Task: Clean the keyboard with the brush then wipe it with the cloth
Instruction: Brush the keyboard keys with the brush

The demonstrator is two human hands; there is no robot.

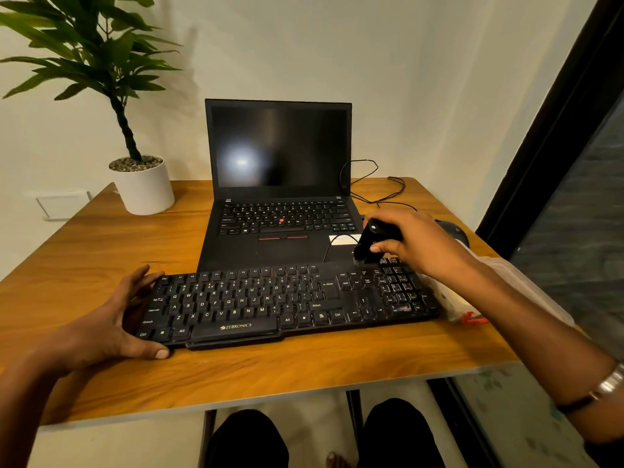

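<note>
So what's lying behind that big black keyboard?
Behind the keyboard sits an open laptop with a dark screen. A thin cable trails beside it. The right hand with the brush hides what's behind the number pad.

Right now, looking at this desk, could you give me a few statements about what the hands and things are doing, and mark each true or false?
1. The right hand holds a black brush at the keyboard's far right corner. True.
2. The left hand is lifted clear of the keyboard. False: it rests against the keyboard's left end, on the table.
3. The laptop screen is dark. True.
4. The potted plant stands at the table's right. False: it stands at the far left.
5. The laptop lid is closed. False: it is open.
</note>
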